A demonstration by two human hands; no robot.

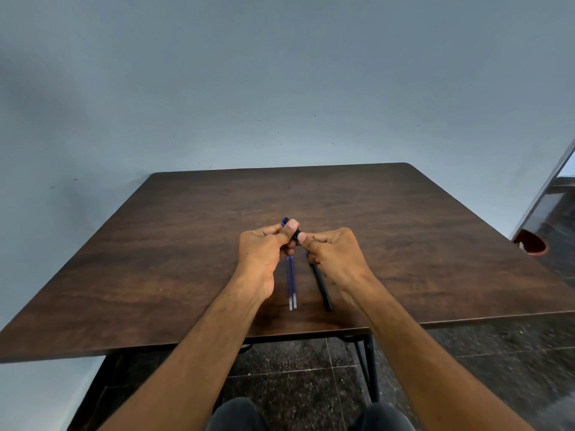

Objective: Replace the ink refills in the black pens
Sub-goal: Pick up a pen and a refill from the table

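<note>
Both hands hold one black pen (295, 232) just above the middle of the dark wooden table (186, 244). My left hand (264, 247) grips its far end, where a blue cap tip shows. My right hand (336, 248) pinches the near end. Most of that pen is hidden by the fingers. Two blue ink refills (292, 283) lie side by side on the table between my wrists. A second black pen (322, 287) lies on the table to the right of the refills, its far end under my right hand.
The table's near edge runs just below the refills, with black metal legs (371, 368) under it. A reddish bucket (530, 242) stands on the floor at the right. A plain blue-grey wall is behind the table.
</note>
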